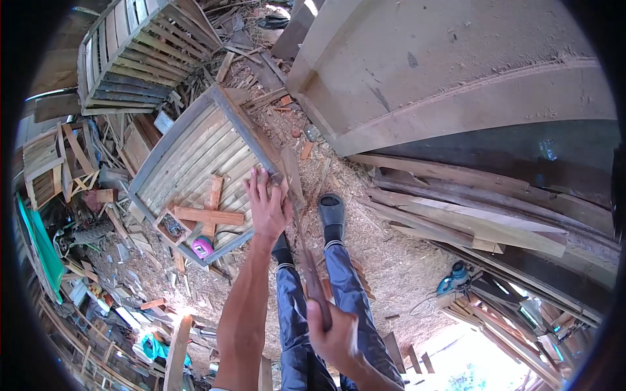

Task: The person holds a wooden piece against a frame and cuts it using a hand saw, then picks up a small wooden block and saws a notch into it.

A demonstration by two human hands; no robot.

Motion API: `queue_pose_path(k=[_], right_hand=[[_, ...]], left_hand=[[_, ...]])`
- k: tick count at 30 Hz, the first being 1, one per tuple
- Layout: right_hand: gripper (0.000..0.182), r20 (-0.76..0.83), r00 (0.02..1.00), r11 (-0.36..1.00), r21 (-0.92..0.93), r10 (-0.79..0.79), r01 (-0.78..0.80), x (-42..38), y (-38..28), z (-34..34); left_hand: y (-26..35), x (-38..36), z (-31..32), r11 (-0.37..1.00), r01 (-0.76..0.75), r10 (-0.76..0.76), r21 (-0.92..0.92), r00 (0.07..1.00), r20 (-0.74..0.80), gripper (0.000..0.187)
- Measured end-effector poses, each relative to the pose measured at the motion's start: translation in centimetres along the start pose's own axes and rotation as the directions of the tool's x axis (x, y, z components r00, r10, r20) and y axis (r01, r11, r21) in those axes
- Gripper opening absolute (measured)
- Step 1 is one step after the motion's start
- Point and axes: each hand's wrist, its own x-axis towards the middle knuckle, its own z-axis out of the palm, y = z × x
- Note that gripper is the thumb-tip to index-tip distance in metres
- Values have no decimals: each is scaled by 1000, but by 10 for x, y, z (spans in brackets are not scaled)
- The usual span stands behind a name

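Note:
My left hand (267, 203) presses down on the right-hand edge of a slatted wooden panel (195, 156) with a grey frame, its fingers spread near the corner. In my right hand (331, 331) is the handle of a long, narrow tool (312, 270), whose thin end reaches up to the panel's edge beside my left hand. What kind of tool it is, I cannot tell. Two crossed wooden pieces (208, 215) lie on the panel, next to a small wooden box (174, 226) of small dark items and a pink tape measure (203, 246).
A large wooden board (450, 65) stands at upper right, above stacked planks (469, 208). A blue power tool (455, 279) sits at right. Slatted crates (140, 55) are at upper left. Scraps and sawdust cover the floor (398, 280) around my feet.

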Motion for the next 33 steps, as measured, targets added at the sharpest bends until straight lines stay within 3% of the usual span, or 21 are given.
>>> queue_pose_path(k=[1, 3, 6, 8, 9, 11, 13, 14, 15, 19, 23, 27, 31, 33], right_hand=[[35, 13, 1000, 1000, -9, 26, -26, 0, 2, -1], [36, 84, 996, 974, -228, 1, 19, 19, 23, 7], [39, 90, 995, 992, -118, 49, -38, 74, 27, 32], [39, 128, 985, 988, -122, 114, -98, 59, 14, 18], [37, 73, 995, 986, -152, 72, -61, 37, 18, 12], [34, 98, 981, 979, -132, 168, -155, -9, 29, -9], [38, 87, 982, 983, -90, 170, -162, -9, 31, -4], [41, 76, 984, 986, -68, 159, -154, 0, 32, 0], [44, 4, 1000, 986, -163, 20, -19, 19, 38, 19], [49, 47, 994, 984, -144, -102, 108, 125, 41, 67], [44, 121, 992, 993, -110, -39, 52, 127, 41, 56], [49, 216, 967, 990, 10, 136, -142, 143, 47, 45], [52, 280, 945, 961, -258, 170, -96, 164, -7, 43], [51, 219, 974, 966, -259, 54, 5, 152, -3, 47]], left_hand=[[-1, -2, -1, 1000, 10, -10, -3, 1000, 10, 28], [2, 0, 1, 1000, 14, -14, 7, 1000, 14, 28], [0, 4, 1, 1000, -24, 24, 11, 999, -27, 29], [3, -4, -4, 1000, -18, 18, -3, 1000, -22, 29], [1, -9, -2, 1000, 5, -5, -5, 1000, -3, 34], [-1, -9, 0, 1000, -9, 9, 8, 1000, 6, 37], [7, 1, -7, 1000, 14, -14, -14, 1000, -3, 37], [5, 5, -7, 1000, 21, -21, -2, 1000, 10, 38], [5, 10, -5, 1000, 23, -23, 7, 1000, 20, 39], [1, 3, 0, 999, 30, -30, 16, 999, 19, 35], [2, -3, -2, 999, 32, -32, -22, 999, -7, 32], [3, 0, -2, 999, 28, -29, -33, 1000, -13, 33], [2, 0, 4, 999, 24, -26, -33, 999, -43, 32], [0, 1, 0, 999, 27, -28, -28, 998, -47, 32]])
